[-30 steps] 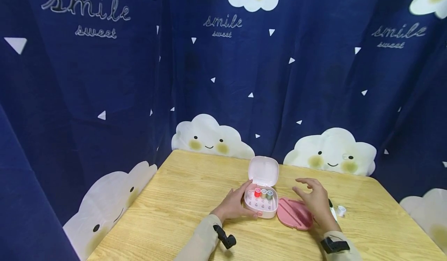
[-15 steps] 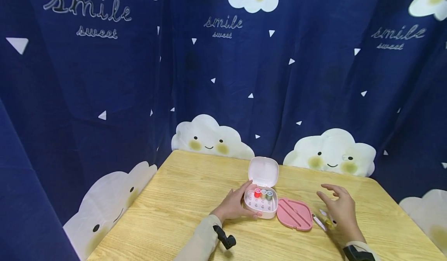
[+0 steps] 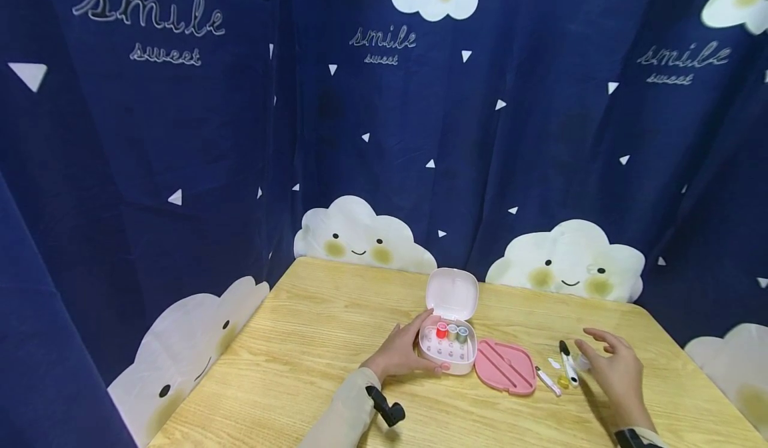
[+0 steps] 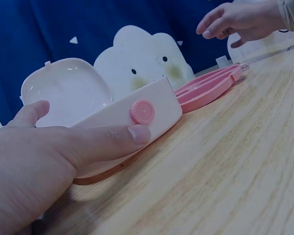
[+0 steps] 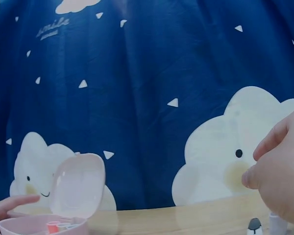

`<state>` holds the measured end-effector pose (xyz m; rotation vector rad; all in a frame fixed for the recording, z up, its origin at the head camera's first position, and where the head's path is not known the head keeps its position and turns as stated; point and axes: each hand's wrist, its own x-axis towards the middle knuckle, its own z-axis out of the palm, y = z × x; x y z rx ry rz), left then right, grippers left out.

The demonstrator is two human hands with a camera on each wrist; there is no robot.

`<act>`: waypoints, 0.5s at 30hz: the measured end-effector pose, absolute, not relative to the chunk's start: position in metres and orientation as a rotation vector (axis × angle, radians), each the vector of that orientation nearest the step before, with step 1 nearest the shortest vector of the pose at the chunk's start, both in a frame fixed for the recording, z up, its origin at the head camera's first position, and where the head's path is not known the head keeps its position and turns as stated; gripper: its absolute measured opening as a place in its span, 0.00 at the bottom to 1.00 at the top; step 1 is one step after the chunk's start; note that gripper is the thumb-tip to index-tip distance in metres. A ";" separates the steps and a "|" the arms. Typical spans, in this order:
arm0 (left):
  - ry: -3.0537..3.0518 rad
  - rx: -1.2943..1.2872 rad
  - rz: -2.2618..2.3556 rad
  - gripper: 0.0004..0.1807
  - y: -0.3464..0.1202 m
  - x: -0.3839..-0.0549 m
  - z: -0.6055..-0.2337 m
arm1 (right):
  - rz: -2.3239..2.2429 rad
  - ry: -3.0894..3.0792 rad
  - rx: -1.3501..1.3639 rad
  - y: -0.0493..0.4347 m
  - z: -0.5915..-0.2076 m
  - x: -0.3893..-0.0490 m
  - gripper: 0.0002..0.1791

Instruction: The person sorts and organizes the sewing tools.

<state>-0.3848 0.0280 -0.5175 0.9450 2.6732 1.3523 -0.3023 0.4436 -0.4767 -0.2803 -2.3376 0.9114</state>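
My left hand (image 3: pixel 401 351) holds the pale pink sewing box (image 3: pixel 459 368) from its left side, thumb along the front beside the round pink button (image 4: pixel 142 112) in the left wrist view. Its lid (image 3: pixel 452 293) stands up at the back. Inside, a red thread spool (image 3: pixel 441 330), a beige spool (image 3: pixel 453 332) and a grey-green spool (image 3: pixel 463 335) stand in a row on a pegged tray. My right hand (image 3: pixel 618 371) hovers over a white spool (image 3: pixel 582 362), thumb and fingers apart and holding nothing. The hand partly hides that spool.
A pink tray insert (image 3: pixel 506 367) lies against the box's right side. Between it and my right hand lie a small slim white-and-pink tool (image 3: pixel 549 382), a white-and-black tool (image 3: pixel 568 364), a yellow item (image 3: pixel 563 382) and a small white piece (image 3: pixel 555 363). A curtain hangs behind the table.
My right hand has moved right from above the pink insert to the white spool, uncovering the small tools. My left hand and the box have stayed in place.
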 end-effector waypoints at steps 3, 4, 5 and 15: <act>2.672 0.946 1.355 0.67 0.028 -0.385 -0.518 | 0.911 -2.338 -0.298 0.449 -0.480 -0.301 0.22; 2.671 0.945 1.358 0.67 0.028 -0.385 -0.518 | 0.913 -2.337 -0.302 0.451 -0.481 -0.301 0.22; 2.670 0.944 1.359 0.67 0.028 -0.385 -0.518 | 0.910 -2.340 -0.308 0.452 -0.482 -0.301 0.21; 2.681 0.954 1.348 0.67 0.027 -0.385 -0.517 | 0.909 -2.459 -0.336 0.463 -0.494 -0.300 0.23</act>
